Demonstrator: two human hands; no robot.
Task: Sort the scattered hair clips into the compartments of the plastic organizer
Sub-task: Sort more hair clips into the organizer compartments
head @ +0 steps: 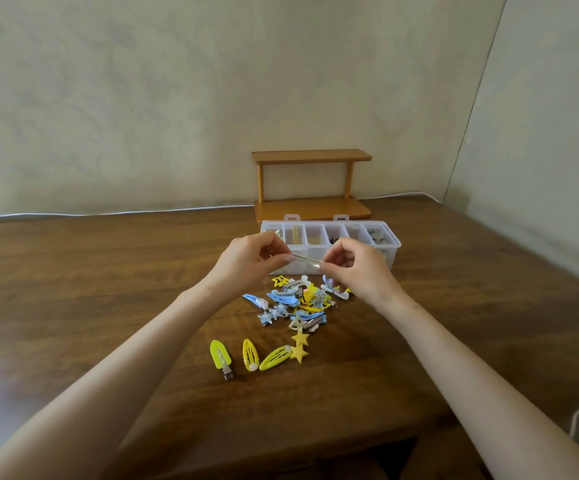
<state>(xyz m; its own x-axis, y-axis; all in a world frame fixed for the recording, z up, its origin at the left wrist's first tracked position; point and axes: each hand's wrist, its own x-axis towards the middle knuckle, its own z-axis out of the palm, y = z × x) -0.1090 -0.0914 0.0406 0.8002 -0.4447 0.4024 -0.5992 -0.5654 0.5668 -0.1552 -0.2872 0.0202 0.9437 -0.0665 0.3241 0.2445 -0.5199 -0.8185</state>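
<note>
A thin silver hair clip (306,259) is held level in the air in front of the clear plastic organizer (391,251). My left hand (250,261) pinches its left end and my right hand (357,268) pinches its right end. Below the hands a pile of blue, yellow and grey clips (298,301) lies on the table. Three yellow snap clips (250,355) and a yellow double-star clip (300,346) lie apart, nearer to me. Several organizer compartments hold clips; my hands hide part of its front.
A small wooden two-tier shelf (310,183) stands behind the organizer against the wall. A white cable (108,213) runs along the table's far edge. The brown wooden table (90,289) ends close to my body, and a wall stands near on the right.
</note>
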